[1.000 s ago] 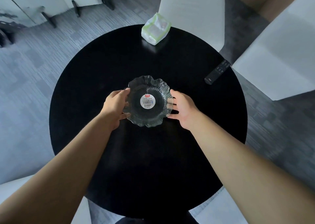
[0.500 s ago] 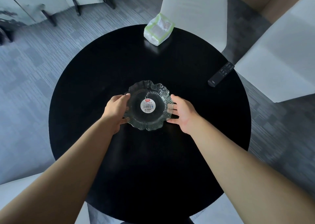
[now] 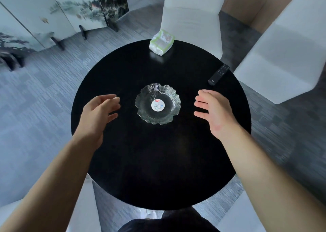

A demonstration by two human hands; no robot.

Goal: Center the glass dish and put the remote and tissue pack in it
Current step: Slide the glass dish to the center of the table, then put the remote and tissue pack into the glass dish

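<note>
Both hands have let go of the glass dish (image 3: 157,104) since the earlier frames, where they gripped its rim on either side; they are now pulled apart from it, clear table showing between each hand and the glass. Left hand (image 3: 98,113) hovers to the left of the dish, back of hand toward camera, fingers (image 3: 112,99) loosely curled and slightly spread, holding nothing. Right hand (image 3: 214,111) hovers to the right, palm turned inward toward the dish, fingers (image 3: 202,99) extended and a bit spread, empty too. Dish sits upright roughly at the middle of the round black table (image 3: 158,170), wavy scalloped rim, round white label with a red mark at its bottom, nothing inside it. Tissue pack (image 3: 161,42), white with green edging, lies at the far edge of the table, well apart from the dish, partly over the rim as far as can be told. Remote (image 3: 219,74), black, lies diagonally at the far-right edge of the table, near the right hand's fingertips but not touching them. White chair (image 3: 191,18) stands behind the tissue pack, a second white chair (image 3: 285,55) at right. Folding screen (image 3: 61,11) with painted landscape stands at the far left on grey carpet (image 3: 35,99). Both forearms are bare.
</note>
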